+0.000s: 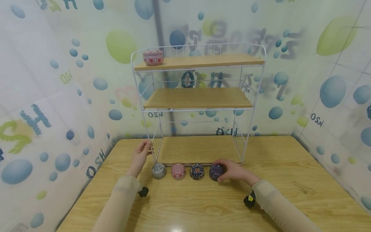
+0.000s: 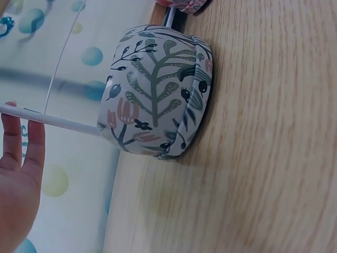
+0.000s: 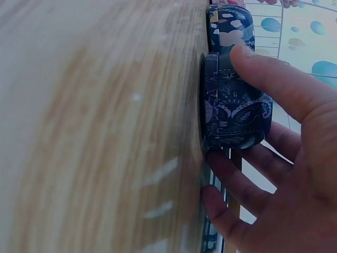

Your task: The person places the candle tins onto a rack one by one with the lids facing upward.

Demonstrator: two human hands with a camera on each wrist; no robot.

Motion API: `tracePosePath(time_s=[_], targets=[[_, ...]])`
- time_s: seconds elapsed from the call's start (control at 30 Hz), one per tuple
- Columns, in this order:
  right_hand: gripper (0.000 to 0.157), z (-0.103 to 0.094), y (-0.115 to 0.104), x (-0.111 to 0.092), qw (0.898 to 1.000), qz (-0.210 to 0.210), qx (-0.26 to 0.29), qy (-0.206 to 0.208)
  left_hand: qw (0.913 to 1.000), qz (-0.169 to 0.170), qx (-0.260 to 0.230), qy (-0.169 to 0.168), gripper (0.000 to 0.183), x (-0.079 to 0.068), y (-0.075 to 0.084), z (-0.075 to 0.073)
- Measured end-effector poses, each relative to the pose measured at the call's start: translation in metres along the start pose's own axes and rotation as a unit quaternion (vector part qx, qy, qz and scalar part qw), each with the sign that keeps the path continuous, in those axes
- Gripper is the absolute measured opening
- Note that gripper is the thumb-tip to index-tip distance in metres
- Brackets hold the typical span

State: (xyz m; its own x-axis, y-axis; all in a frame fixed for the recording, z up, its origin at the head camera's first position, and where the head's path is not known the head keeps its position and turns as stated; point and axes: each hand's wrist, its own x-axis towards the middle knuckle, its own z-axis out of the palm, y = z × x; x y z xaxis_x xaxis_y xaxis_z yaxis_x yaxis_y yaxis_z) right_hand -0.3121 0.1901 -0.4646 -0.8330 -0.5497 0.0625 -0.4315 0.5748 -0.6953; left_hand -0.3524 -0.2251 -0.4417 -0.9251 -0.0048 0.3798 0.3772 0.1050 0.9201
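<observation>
Several small round patterned tins stand in a row along the front of a white wire shelf rack [image 1: 197,98]. From the left they are a grey-white leafy tin [image 1: 158,170], a pink-red tin [image 1: 178,171], a navy floral tin [image 1: 196,171] and a dark purple paisley tin [image 1: 216,172]. My right hand [image 1: 234,170] grips the dark purple tin, thumb on its near side and fingers round the other; in the right wrist view the tin sits on the table. My left hand [image 1: 142,154] holds the rack's left front post, behind the leafy tin; its thumb is hidden in the left wrist view.
On the rack's top board, at the left end, stands another pink-red patterned tin [image 1: 153,58]. The rack has three wooden boards with wire side rails. It stands at the back of a wooden table [image 1: 185,206], before walls covered with a dotted print.
</observation>
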Motion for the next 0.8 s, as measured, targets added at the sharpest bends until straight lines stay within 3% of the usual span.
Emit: tracePosePath(time_s=[0.23,0.43,0.67,0.8], targets=[[0.07,0.002,0.0,0.0,1.0,-0.008,-0.012,0.001,1.0,0.008,-0.002,0.0,0.039,-0.001,-0.002,-0.001],[0.069,0.002,-0.003,0.0,1.0,-0.009,-0.028,0.007,1.0,0.0,-0.009,-0.003,0.023,0.0,0.0,-0.001],[0.071,0.002,-0.004,0.001,0.999,-0.017,-0.049,0.001,0.9997,-0.017,0.002,-0.017,0.019,-0.009,0.028,0.003],[0.072,0.004,-0.001,0.003,0.998,-0.016,-0.057,0.001,0.9998,-0.019,-0.007,-0.007,0.019,-0.004,0.015,0.001]])
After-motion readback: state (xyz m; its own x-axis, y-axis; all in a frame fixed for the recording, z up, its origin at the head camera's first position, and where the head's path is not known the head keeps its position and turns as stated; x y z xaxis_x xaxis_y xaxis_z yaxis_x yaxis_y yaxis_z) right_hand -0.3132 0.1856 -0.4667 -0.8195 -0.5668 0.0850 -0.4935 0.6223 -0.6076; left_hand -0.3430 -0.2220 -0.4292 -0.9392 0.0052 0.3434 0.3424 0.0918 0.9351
